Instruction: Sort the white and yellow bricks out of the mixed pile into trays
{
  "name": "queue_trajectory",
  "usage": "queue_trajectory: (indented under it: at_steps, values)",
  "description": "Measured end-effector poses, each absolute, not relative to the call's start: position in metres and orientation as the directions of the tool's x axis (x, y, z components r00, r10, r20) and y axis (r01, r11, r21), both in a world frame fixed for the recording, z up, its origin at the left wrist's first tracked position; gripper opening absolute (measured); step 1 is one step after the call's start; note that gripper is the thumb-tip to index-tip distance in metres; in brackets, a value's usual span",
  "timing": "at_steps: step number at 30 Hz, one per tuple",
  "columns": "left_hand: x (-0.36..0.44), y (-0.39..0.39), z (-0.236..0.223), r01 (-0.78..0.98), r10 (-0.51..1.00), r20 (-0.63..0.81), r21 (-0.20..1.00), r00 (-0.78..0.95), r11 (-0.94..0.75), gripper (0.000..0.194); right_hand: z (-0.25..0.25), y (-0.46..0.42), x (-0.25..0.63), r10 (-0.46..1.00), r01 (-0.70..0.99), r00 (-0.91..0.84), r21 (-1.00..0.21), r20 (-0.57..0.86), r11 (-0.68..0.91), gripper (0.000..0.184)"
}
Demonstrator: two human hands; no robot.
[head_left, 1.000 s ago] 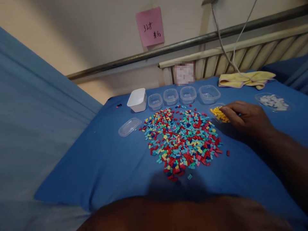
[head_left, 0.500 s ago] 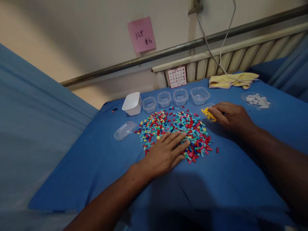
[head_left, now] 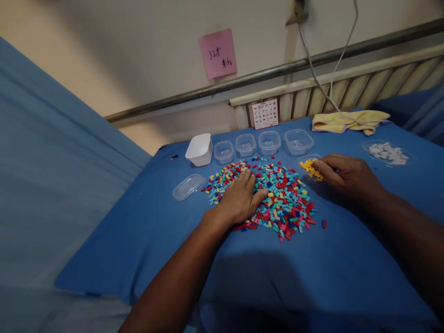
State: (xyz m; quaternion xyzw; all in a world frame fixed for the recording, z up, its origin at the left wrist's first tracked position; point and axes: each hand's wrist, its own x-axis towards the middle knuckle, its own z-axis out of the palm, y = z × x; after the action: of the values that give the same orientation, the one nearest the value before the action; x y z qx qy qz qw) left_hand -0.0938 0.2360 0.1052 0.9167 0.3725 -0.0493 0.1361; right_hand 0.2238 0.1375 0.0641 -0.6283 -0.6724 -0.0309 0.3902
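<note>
A wide heap of small building bricks (head_left: 284, 199) in red, light blue, yellow, green and pink lies on the blue cloth. My left hand (head_left: 240, 196) rests palm down on the heap's left part, fingers stretched forward and thumb out to the right. At the right, my right hand (head_left: 343, 173) is curled with thumb and fingertips together, at the edge of a small group of yellow bricks (head_left: 310, 169) on a clear lid. Whatever its fingers hold, if anything, is hidden. White bricks (head_left: 388, 152) lie on another clear lid farther right.
Several clear tubs, among them one tub (head_left: 299, 141), stand in a row behind the heap, beside a white tub (head_left: 200, 150). A loose clear lid (head_left: 188, 187) lies left. A yellow cloth (head_left: 350, 122) and a picture card (head_left: 265, 114) are at the back.
My left hand has turned and slid toward the far left part of the heap, uncovering bricks at its middle. My right hand stays by the yellow bricks. The whole view has shifted slightly.
</note>
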Motion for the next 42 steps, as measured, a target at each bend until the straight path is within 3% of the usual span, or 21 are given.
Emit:
queue_trajectory:
  at_steps: [8,13,16,18,22,28,36,42]
  values:
    - [-0.098,0.203,0.112,0.569,0.526,-0.219,0.358,0.822,-0.740,0.103,0.059,0.137,0.225,0.854,0.866,0.060,-0.452,0.516,0.213,0.037]
    - [-0.124,0.206,0.128,0.507,0.449,-0.235,0.377,0.862,-0.775,0.081,0.057,0.138,0.227,0.839,0.868,0.053,-0.440,0.541,0.229,0.039]
    - [-0.133,0.228,0.138,0.508,0.487,-0.155,0.360,0.860,-0.783,0.069,0.058,0.139,0.226,0.843,0.867,0.053,-0.444,0.535,0.227,0.036]
    - [-0.129,0.248,0.137,0.574,0.577,-0.088,0.299,0.812,-0.763,0.072,0.060,0.139,0.223,0.844,0.859,0.044,-0.452,0.534,0.242,0.035]
    - [-0.103,0.285,0.117,0.721,0.703,-0.165,0.212,0.692,-0.660,0.080,0.064,0.139,0.220,0.835,0.847,0.028,-0.456,0.549,0.272,0.035]
    - [-0.070,0.280,0.095,0.692,0.663,-0.203,0.265,0.721,-0.671,0.090,0.058,0.139,0.224,0.838,0.858,0.034,-0.446,0.544,0.254,0.035]
    - [-0.053,0.229,0.109,0.638,0.571,-0.287,0.305,0.769,-0.707,0.103,0.058,0.138,0.223,0.852,0.837,0.009,-0.470,0.524,0.280,0.033]
    - [-0.074,0.192,0.116,0.611,0.542,-0.283,0.324,0.791,-0.722,0.103,0.054,0.137,0.226,0.850,0.845,0.025,-0.465,0.526,0.263,0.038]
